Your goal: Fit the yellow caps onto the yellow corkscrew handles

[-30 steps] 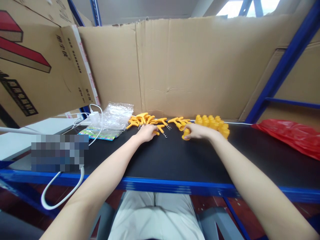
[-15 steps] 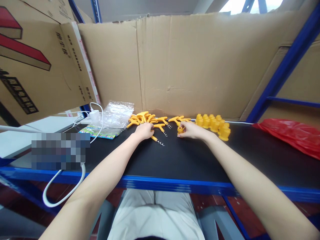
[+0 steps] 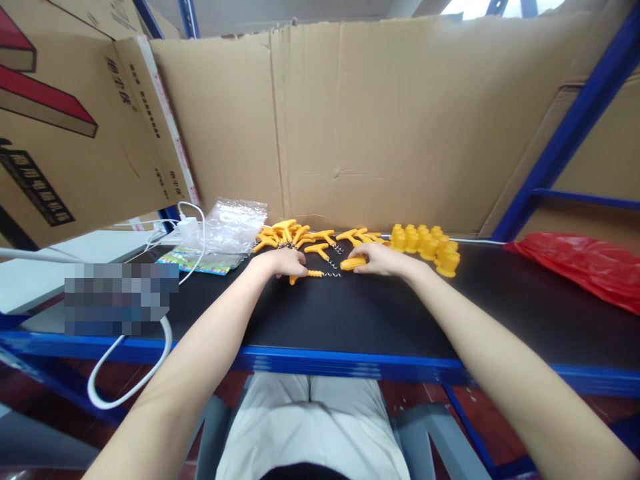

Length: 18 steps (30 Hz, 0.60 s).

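Note:
My left hand [image 3: 283, 261] is closed on the handle of an orange corkscrew [image 3: 316, 273] that lies sideways, its metal spiral pointing right. My right hand [image 3: 380, 259] grips a yellow cap [image 3: 353, 264], turned on its side with its mouth toward the spiral. The two parts are a small gap apart, just above the black shelf top [image 3: 370, 313]. Behind my left hand lies a heap of orange corkscrews [image 3: 290, 235]. Behind my right hand stands a cluster of yellow caps [image 3: 425, 243].
A cardboard sheet [image 3: 380, 127] walls off the back. A clear plastic bag [image 3: 235, 227], a colourful packet [image 3: 200, 264] and a white charger with cable [image 3: 187, 230] lie at the left. A red plastic bag [image 3: 580, 263] lies at the right. A blue upright [image 3: 565, 127] rises at the right.
My left hand has pulled one corkscrew out of the heap and laid it level. My right hand has brought a cap leftward and tipped it on its side toward the spiral.

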### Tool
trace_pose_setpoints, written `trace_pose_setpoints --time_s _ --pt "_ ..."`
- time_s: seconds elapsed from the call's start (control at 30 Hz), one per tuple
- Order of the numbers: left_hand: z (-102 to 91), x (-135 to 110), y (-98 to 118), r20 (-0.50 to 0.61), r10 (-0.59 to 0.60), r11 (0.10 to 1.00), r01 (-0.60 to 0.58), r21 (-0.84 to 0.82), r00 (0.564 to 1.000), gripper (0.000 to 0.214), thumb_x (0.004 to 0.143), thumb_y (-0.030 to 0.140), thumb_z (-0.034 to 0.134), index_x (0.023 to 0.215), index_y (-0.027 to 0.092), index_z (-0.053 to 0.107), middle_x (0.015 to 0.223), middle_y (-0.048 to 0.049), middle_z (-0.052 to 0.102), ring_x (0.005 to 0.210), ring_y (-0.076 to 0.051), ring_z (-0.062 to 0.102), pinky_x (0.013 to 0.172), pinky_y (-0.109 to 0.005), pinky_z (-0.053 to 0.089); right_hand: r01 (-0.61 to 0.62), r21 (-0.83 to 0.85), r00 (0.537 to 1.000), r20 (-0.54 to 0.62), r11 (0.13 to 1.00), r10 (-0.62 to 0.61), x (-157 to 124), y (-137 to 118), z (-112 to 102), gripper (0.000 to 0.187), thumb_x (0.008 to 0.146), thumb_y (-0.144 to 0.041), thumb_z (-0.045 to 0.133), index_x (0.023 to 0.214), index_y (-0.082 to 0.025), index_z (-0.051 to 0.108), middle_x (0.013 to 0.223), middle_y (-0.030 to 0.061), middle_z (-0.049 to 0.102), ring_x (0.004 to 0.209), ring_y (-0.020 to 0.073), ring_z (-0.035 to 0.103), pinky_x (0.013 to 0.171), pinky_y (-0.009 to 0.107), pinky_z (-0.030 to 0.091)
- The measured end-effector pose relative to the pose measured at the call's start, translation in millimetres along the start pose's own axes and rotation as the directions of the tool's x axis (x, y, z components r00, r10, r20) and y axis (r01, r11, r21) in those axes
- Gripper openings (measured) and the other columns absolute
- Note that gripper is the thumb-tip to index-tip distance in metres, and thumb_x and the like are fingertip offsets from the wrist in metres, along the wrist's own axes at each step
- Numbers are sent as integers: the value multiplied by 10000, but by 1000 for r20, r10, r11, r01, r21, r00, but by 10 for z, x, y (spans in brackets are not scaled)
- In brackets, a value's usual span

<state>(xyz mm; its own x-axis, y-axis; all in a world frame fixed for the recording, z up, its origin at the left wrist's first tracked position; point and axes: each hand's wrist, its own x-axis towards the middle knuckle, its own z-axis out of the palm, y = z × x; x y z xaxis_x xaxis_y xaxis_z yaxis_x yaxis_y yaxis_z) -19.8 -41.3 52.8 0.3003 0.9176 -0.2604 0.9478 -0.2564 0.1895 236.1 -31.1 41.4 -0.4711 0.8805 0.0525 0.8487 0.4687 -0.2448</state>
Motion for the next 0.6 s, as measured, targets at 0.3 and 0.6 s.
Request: trace_pose_setpoints --time_s 0.3,0.6 --pt "56 -4 45 -66 23 1000 -22 20 998 389 649 335 551 1005 187 595 832 -57 694 533 -151 567 494 -249 433 25 11 999 45 1000 -25 -12 1 -16 291 733 -195 673 1024 -205 681 1021 43 677 931 208 608 818 305 454" --pt "154 162 -33 -253 109 994 -102 41 961 206 691 378 556 812 211 570 825 -29 685 783 -203 625 654 -273 445 27 10 999 -33 1000 -27 -13 -23 -18 305 759 -259 664 1057 -199 676 960 47 676 826 188 609 710 271 453"
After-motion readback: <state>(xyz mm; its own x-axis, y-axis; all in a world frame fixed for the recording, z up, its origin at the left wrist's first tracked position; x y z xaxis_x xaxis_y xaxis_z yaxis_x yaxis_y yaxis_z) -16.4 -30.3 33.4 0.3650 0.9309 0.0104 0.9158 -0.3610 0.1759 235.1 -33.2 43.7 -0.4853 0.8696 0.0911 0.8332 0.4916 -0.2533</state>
